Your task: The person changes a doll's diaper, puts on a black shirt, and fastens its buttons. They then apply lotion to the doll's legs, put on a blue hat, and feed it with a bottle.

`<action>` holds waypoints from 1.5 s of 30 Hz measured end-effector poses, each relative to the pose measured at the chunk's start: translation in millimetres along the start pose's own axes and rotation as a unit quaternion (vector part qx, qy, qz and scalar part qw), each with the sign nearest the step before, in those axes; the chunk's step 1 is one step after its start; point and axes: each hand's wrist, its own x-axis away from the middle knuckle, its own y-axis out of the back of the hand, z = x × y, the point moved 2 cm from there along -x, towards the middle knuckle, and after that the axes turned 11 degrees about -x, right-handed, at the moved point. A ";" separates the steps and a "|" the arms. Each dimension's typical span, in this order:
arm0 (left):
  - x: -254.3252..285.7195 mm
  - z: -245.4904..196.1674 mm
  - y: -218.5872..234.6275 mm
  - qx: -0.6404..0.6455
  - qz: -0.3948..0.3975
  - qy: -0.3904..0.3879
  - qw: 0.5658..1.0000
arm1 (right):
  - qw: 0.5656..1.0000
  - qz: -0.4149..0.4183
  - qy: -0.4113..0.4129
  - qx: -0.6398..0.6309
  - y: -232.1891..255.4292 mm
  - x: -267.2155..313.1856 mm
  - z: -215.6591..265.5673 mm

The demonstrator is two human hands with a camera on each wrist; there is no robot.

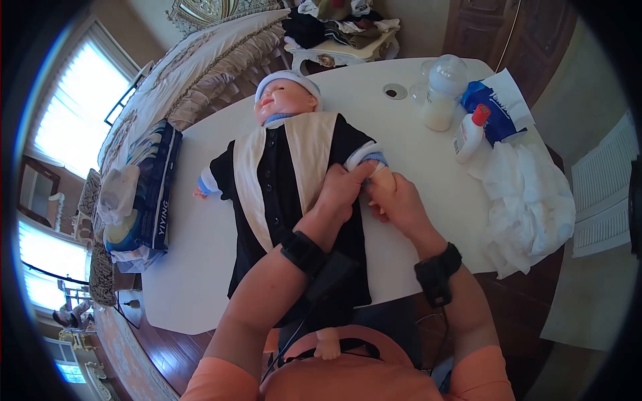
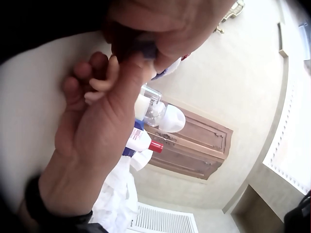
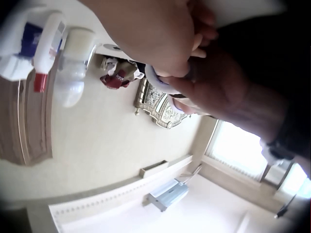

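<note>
A baby doll (image 1: 286,97) lies face up on the white table, in a white cap and a black garment (image 1: 271,174) with cream front panels. At its arm on the right side of the head view, my left hand (image 1: 340,192) pinches the blue-and-white sleeve cuff (image 1: 366,155). My right hand (image 1: 404,207) grips the doll's forearm (image 1: 384,179) just below that cuff. Small doll fingers (image 2: 111,77) stick out of my right hand in the left wrist view. The two hands are close together, and part of the doll's arm is hidden between them.
A baby bottle (image 1: 443,93), a white bottle with a red cap (image 1: 470,139), a blue wipes pack (image 1: 493,112) and crumpled white cloth (image 1: 525,200) lie on the right of the table (image 1: 200,294). A dark blue diaper pack (image 1: 155,190) stands at the left edge.
</note>
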 end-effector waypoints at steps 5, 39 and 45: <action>1.2 -3.1 -1.2 -0.030 -0.035 0.003 0.999 | 0.920 -0.139 0.247 0.270 -2.5 0.7 -6.1; -3.6 -8.5 0.9 0.030 -0.050 0.019 0.998 | 0.987 0.043 -0.025 -0.154 18.8 -0.9 -5.0; -5.4 -9.5 1.7 0.037 -0.042 -0.005 0.998 | 0.979 0.024 -0.040 -0.200 19.1 1.1 -0.9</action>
